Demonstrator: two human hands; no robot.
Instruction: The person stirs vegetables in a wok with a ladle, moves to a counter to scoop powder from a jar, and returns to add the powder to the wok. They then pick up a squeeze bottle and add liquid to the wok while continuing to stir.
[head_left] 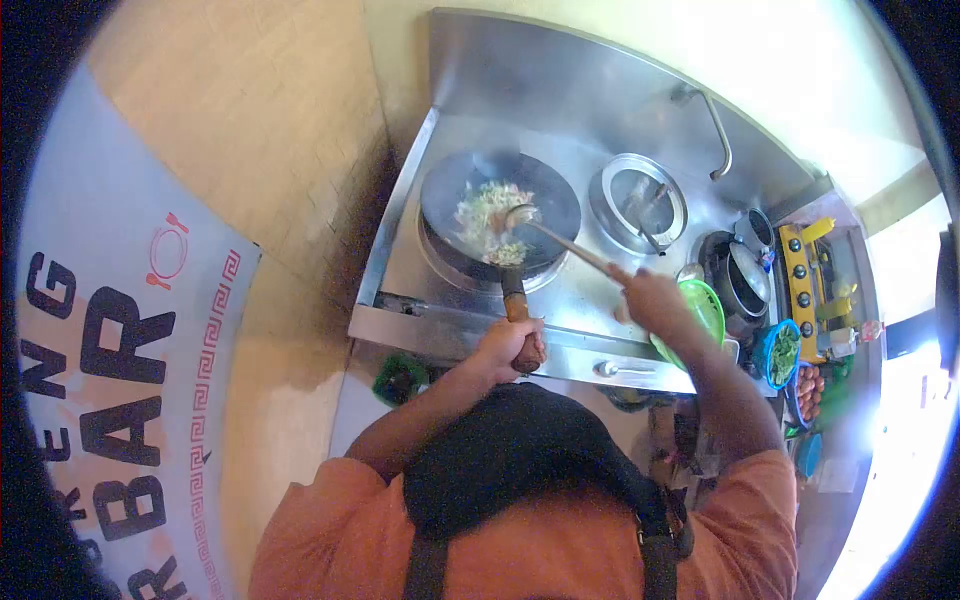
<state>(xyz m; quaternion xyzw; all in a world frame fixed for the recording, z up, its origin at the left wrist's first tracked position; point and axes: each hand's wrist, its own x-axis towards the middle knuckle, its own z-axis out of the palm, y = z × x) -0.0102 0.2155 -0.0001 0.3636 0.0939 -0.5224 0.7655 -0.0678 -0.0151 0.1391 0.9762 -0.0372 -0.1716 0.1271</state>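
Observation:
My left hand (508,349) is wrapped round the wooden handle of a dark wok (560,195), which sits on the left burner of a steel stove. In my right hand (652,303) is the long handle of a cooking ladle (520,214), its bowl down among the food in the wok. The food (488,210) is a pale, chopped mixture with green and reddish bits, slightly blurred. Some of it lies close to the handle side of the wok.
Right of the wok is a second burner ring (603,205) under a curved tap (722,140). Further right stand a green basket (705,308), a lidded pot (742,283), a blue bowl of greens (783,352) and a yellow control panel (798,272). A printed banner (130,370) hangs left.

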